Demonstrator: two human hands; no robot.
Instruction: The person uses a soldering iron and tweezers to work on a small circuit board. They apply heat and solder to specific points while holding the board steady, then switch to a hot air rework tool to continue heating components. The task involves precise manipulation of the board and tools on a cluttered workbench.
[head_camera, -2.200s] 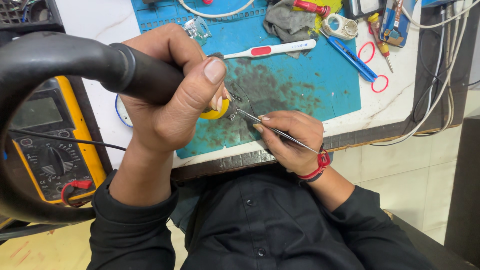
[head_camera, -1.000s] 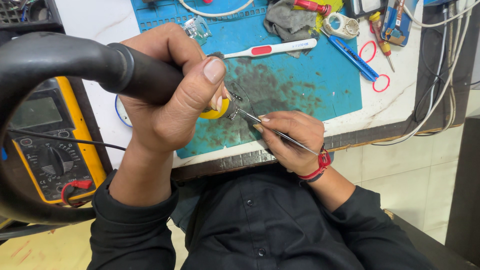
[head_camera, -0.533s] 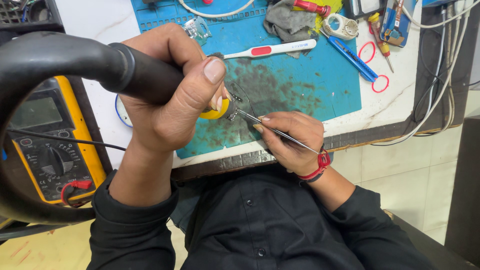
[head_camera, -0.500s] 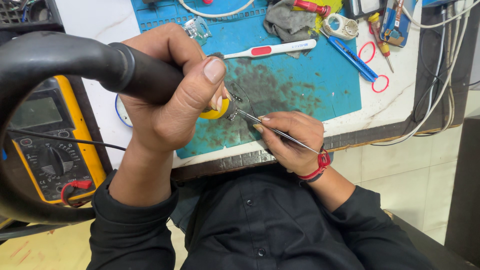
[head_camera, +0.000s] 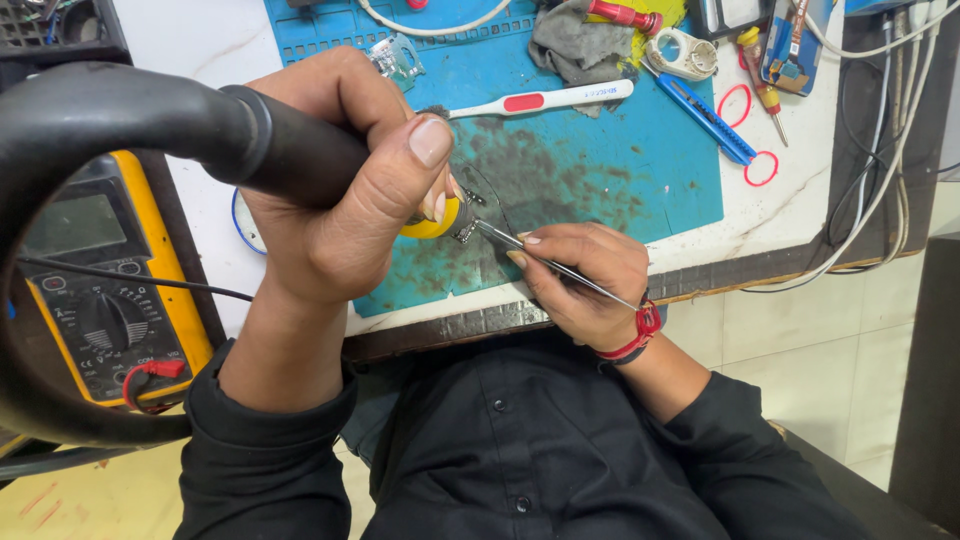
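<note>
My left hand (head_camera: 345, 195) grips a thick black hot-air handle (head_camera: 270, 145) whose hose curves off to the left; a yellow ring (head_camera: 432, 222) at its front end shows under my thumb. My right hand (head_camera: 580, 280) pinches thin metal tweezers (head_camera: 545, 262), their tips touching a small electronic part (head_camera: 468, 232) just below the nozzle. Both hands work over the near edge of a stained blue work mat (head_camera: 600, 170). The nozzle tip itself is hidden by my left thumb.
A yellow multimeter (head_camera: 95, 290) with a red plug lies left. On the mat: a white-and-red brush (head_camera: 545, 98), a grey rag (head_camera: 575, 45), a small metal bracket (head_camera: 397, 58). A blue cutter (head_camera: 700, 115), screwdriver (head_camera: 760, 70), red rings and cables lie right.
</note>
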